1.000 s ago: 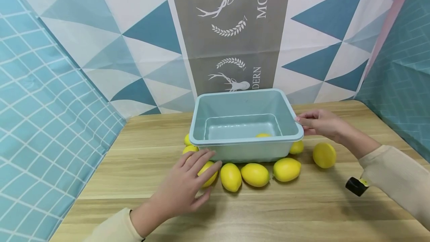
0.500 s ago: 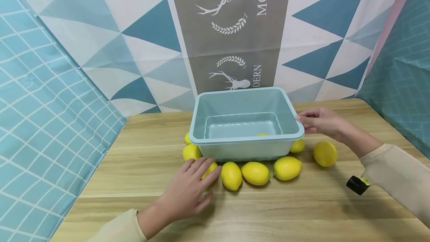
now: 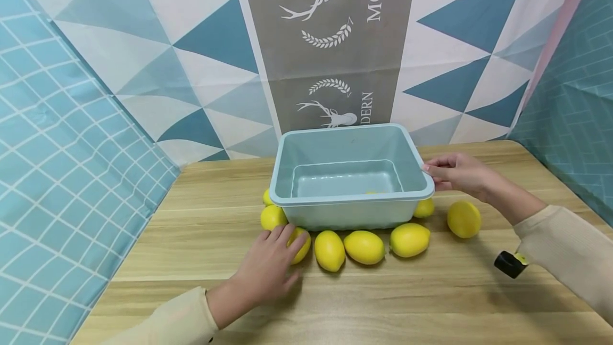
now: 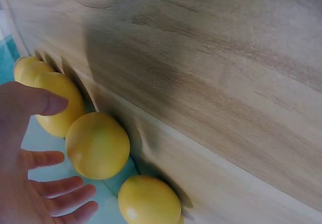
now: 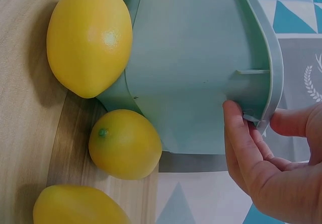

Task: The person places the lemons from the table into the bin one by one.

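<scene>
A light blue plastic tub (image 3: 351,214) stands at the back of the wooden table. My right hand (image 3: 460,177) pinches its right rim; in the right wrist view the thumb lies on the rim's outer face and the fingers under its lip. Beside the tub's front left corner my left hand (image 3: 265,269) hovers at a lemon (image 3: 301,246), partly hidden behind the fingers. The left wrist view shows the fingers (image 4: 65,201) spread and relaxed, near a lemon (image 4: 98,146) with nothing gripped. A sliver of yellow (image 3: 371,192) shows inside the tub, mostly hidden by its front wall.
More lemons line the tub's front, among them one at centre left (image 3: 329,251), one at centre (image 3: 364,247) and one at right (image 3: 409,239). Another lemon (image 3: 463,219) lies apart below my right hand. A patterned cloth wall (image 3: 330,68) rises close behind the tub.
My left hand has shifted slightly left, uncovering more of the lemons at the front left corner. Less yellow shows inside the tub. The right hand keeps its hold on the rim.
</scene>
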`<state>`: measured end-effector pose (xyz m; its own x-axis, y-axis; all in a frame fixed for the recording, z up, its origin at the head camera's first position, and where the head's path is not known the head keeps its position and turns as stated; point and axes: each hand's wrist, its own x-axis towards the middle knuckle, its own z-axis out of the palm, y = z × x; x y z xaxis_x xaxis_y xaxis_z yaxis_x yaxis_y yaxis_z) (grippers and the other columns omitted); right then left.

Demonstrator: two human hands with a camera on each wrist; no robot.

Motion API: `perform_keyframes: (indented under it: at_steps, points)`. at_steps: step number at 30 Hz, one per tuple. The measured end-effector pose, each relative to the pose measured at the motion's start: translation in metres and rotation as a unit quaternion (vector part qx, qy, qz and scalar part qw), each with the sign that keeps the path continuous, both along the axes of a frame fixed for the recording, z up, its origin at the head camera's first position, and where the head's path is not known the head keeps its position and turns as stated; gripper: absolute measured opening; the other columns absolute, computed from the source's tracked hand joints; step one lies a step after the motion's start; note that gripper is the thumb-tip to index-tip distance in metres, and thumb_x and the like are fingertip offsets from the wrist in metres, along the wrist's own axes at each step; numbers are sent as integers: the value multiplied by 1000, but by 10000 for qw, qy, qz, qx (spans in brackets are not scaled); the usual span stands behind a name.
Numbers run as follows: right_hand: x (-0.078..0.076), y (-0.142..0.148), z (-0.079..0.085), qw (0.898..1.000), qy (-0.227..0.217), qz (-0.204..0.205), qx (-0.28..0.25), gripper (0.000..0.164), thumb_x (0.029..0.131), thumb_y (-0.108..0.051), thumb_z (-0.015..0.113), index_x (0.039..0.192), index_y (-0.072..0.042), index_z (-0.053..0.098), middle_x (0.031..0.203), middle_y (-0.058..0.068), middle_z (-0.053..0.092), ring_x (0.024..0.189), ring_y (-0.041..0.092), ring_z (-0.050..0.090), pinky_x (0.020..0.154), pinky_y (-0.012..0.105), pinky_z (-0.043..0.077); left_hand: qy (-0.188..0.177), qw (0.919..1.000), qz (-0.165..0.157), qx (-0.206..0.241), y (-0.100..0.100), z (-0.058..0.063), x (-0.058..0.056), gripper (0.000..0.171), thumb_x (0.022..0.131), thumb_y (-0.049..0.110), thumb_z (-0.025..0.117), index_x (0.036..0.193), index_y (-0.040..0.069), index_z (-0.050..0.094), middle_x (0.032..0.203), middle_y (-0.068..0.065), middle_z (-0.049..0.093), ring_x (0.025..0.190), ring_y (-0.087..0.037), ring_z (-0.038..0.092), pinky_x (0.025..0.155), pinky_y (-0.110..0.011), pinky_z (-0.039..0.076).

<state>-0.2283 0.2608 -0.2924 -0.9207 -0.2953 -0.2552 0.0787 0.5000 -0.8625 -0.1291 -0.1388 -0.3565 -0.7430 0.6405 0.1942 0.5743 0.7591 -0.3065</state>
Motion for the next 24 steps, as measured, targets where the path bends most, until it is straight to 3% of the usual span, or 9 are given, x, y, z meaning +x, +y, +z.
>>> perform_keyframes:
  at_steps: [7,14,18,24]
  points:
    - [0,0,1,10000,-5,-13,-26,52,101,-27,48,134,12,42,97,-7,62,86,2,64,84,24,57,54,9998,97,-189,3,-5,-7,57,77,42,73,123,15,52,105,-5,55,88,-19,53,65,-28,45]
    - [-1,0,-1,10000,-17,-11,-93,52,101,-27,48,134,12,41,96,-8,62,85,1,64,83,24,58,314,9987,-304,-255,3,-8,-12,51,69,15,75,115,16,53,99,-4,51,76,-17,47,57,-23,43]
    - [1,-1,0,10000,-53,-35,-56,53,100,-29,49,135,11,41,97,-7,62,86,3,64,85,24,57,300,9979,-530,-224,3,-7,-11,48,73,6,72,116,17,55,102,-2,53,81,-17,51,63,-24,48]
    - [1,-2,1,9999,-68,-73,72,54,100,-31,49,135,10,41,100,-4,61,88,5,62,85,23,57,-124,9968,-786,41,3,-4,-10,49,72,0,68,117,17,57,109,-2,54,92,-19,53,71,-29,49]
